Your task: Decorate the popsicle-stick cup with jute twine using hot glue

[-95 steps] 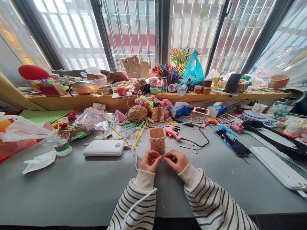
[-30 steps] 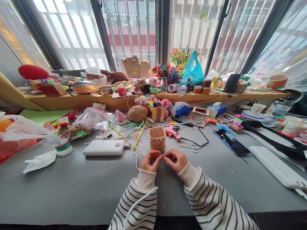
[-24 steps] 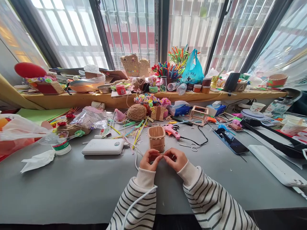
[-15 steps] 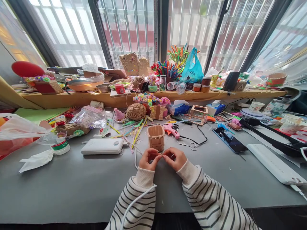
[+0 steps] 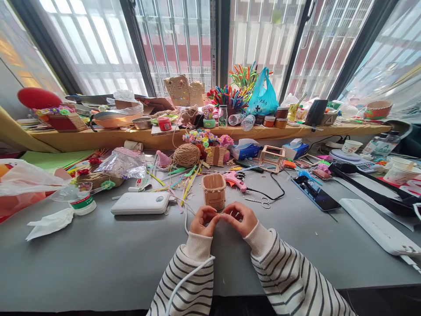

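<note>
My left hand (image 5: 204, 220) and my right hand (image 5: 240, 218) meet above the grey table (image 5: 125, 259), thumbs and index fingertips pinched together. Whatever they pinch is too small to make out. Just beyond the fingers stands a small brown basket (image 5: 214, 195), its body of flat strips and its rim edged with a braided cord; the hands cover part of its foot. Right of the basket lies a pink glue gun (image 5: 235, 181) with a black cord. Small scissors (image 5: 263, 202) rest on the table beside that cord.
A white power bank (image 5: 140, 204) lies to the left, near coloured strips and a ball of twine (image 5: 186, 155). On the right are a phone (image 5: 317, 193) and a long white power strip (image 5: 378, 226). A white cable (image 5: 187, 274) crosses my left sleeve. Crafts crowd the window ledge (image 5: 158, 138).
Both hands stay together in front of the basket; only the fingertips have shifted slightly. The view has tipped a little. Nothing else has visibly moved.
</note>
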Action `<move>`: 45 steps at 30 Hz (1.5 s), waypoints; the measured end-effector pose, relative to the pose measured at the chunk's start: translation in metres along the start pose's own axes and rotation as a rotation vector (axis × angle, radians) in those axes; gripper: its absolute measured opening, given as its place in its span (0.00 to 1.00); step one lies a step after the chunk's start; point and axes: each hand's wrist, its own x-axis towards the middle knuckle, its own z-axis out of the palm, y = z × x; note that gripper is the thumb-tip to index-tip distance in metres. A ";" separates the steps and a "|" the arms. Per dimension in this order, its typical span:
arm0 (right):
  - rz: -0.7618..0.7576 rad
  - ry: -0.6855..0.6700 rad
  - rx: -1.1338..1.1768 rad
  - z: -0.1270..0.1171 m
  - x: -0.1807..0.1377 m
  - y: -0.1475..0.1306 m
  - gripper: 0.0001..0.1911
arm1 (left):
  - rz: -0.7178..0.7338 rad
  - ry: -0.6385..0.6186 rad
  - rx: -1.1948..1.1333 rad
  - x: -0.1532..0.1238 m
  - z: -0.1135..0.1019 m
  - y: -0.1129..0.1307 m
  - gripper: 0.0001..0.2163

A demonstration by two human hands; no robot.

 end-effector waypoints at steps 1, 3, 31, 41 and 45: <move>0.001 -0.004 0.009 0.000 0.001 0.001 0.17 | -0.005 -0.008 -0.004 0.000 0.000 0.000 0.12; -0.004 -0.015 0.026 0.001 0.001 0.004 0.18 | -0.017 -0.025 -0.016 0.000 0.000 -0.001 0.12; 0.045 -0.006 0.185 -0.004 0.003 0.007 0.19 | -0.036 -0.191 -0.035 -0.004 0.006 -0.005 0.18; 0.054 -0.008 0.134 -0.003 0.004 0.010 0.19 | 0.151 -0.184 0.280 -0.002 0.003 -0.008 0.08; 0.036 -0.020 0.091 -0.005 0.004 0.011 0.17 | 0.244 -0.159 0.360 0.000 0.002 -0.011 0.09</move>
